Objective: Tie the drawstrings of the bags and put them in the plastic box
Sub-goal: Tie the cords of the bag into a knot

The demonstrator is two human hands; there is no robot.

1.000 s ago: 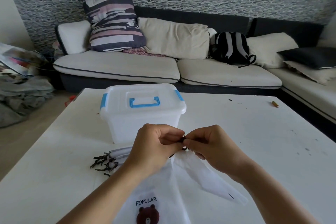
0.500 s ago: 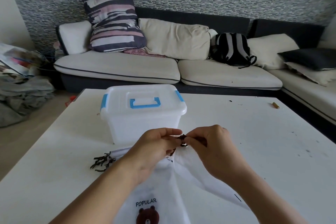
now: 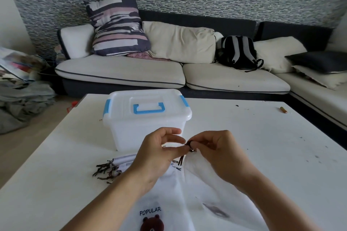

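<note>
White fabric forms the drawstring bag [image 3: 187, 197] spread on the white table [image 3: 262, 155] at the near edge, printed with the word POPULAR and a brown bear. Its gathered neck is raised between the two hands, where the dark brown drawstring [image 3: 189, 146] is bunched into a small knot, with loose ends hanging just below. The cord is pinched by the left hand [image 3: 159, 154] between thumb and fingertips, the upper fingers being lifted and loosely curved above it. The same knot is pinched from the other side by the right hand [image 3: 219, 154], its fingers curled inward over the cord. Just behind the hands, the translucent white plastic box [image 3: 146, 118] stands on the table with its lid closed, fitted with blue side clips and a blue handle. To the left of the held bag, a second white bag [image 3: 124, 163] lies flat, partly hidden by the left forearm, with its dark cord ends [image 3: 105, 170] splayed on the tabletop. A small brown stick-like object [image 3: 283, 109] lies near the far right edge.
</note>
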